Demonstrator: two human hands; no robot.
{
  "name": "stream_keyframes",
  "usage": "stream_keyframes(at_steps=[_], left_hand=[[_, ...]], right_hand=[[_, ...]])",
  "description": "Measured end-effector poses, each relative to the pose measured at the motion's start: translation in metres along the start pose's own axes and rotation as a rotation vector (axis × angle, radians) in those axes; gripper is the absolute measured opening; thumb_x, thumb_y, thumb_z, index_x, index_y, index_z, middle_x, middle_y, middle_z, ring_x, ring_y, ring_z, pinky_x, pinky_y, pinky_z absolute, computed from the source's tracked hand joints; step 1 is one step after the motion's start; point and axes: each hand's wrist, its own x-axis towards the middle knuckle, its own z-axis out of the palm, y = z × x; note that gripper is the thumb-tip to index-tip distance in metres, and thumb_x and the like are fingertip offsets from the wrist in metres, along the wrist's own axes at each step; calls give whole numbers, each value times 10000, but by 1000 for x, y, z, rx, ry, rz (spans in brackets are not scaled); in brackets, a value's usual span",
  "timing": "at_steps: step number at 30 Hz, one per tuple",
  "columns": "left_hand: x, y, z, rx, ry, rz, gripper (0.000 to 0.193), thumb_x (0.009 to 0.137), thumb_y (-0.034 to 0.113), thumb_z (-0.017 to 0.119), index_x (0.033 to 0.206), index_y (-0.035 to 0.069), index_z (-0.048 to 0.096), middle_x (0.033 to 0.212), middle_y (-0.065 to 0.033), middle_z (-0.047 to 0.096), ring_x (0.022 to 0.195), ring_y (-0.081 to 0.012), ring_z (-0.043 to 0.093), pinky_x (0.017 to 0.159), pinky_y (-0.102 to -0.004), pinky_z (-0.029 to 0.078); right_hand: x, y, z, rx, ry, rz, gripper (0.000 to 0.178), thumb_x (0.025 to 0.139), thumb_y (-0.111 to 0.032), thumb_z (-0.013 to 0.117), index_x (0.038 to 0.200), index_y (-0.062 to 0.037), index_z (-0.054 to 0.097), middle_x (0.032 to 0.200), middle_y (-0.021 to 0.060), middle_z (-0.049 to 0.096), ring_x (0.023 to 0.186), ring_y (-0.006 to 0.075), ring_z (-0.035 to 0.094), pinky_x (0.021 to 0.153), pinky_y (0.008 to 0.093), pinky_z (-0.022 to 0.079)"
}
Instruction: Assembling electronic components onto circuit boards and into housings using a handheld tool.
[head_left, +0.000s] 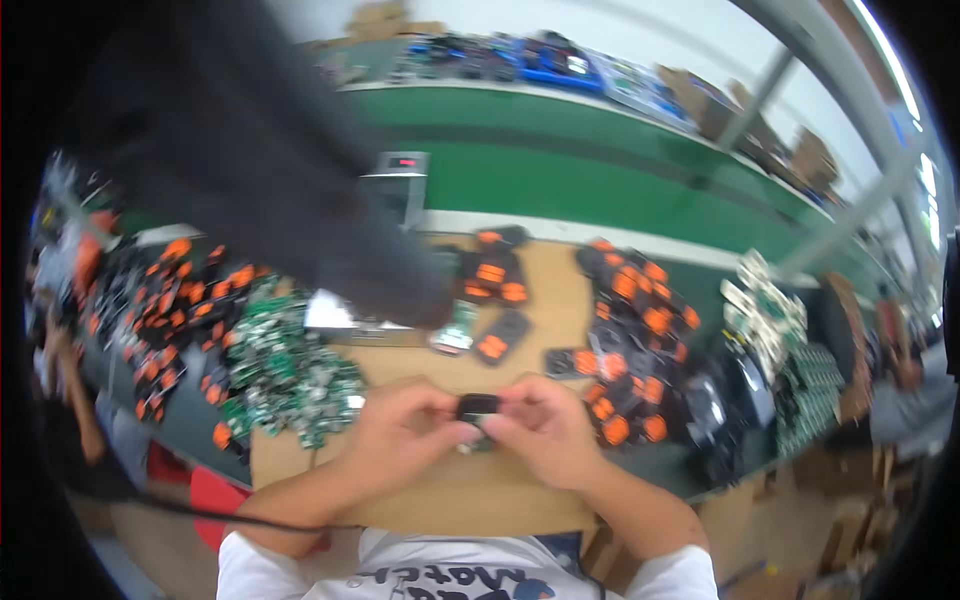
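My left hand [400,430] and my right hand [545,425] meet over the wooden board [450,500], both gripping a small black casing [478,407] between the fingertips. A bit of a light part shows under the casing. A heap of green circuit boards [290,365] lies just left of my left hand. Black casings with orange buttons [630,330] are piled to the right of my right hand. One single green board [455,330] and a black-and-orange casing [500,337] lie just beyond the hands.
More orange-and-black parts [160,300] cover the far left. A small scale with a red display [400,180] stands behind. Trays of green boards [770,310] sit at the right. A dark blurred shape [250,150] hangs across the upper left. A green conveyor [600,180] runs behind.
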Motion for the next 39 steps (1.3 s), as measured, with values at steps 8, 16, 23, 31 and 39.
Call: stream_keyframes(at_steps=[8, 16, 23, 31, 39], left_hand=[[49, 46, -97, -325, 862, 713, 717, 759, 371, 762, 1280, 13, 423, 1137, -120, 528, 1001, -238, 576, 921, -306, 429], [101, 88, -102, -363, 11, 310, 533, 928, 550, 549, 869, 24, 496, 550, 16, 433, 457, -110, 462, 503, -281, 458], [101, 22, -85, -613, 234, 88, 776, 854, 775, 384, 818, 15, 538, 543, 3, 465, 452, -90, 450, 443, -250, 394], [21, 62, -37, -843, -38, 411, 782, 767, 835, 444, 859, 64, 537, 511, -1, 489, 394, -163, 464, 447, -352, 420], [16, 59, -23, -815, -257, 317, 128, 861, 90, 607, 956, 8, 583, 680, -88, 572, 627, -271, 569, 667, -428, 502]], right_hand=[[8, 7, -6, 534, -76, 385, 245, 999, -281, 454, 1140, -82, 474, 1099, 174, 609, 1067, 376, 617, 899, 509, 511], [10, 28, -2, 754, -140, 556, 438, 995, -497, 372, 1087, -101, 534, 820, 75, 555, 687, 215, 550, 623, 384, 461], [11, 31, 12, 594, 27, 525, 726, 913, -750, 213, 914, -95, 526, 630, 34, 478, 514, 196, 464, 472, 342, 375], [16, 31, 23, 660, -54, 603, 777, 896, -780, 146, 868, -97, 516, 615, 27, 487, 436, 141, 432, 399, 261, 313], [13, 34, 23, 512, -21, 631, 777, 884, -797, 145, 841, -116, 517, 601, 4, 468, 436, 122, 445, 394, 248, 294]])
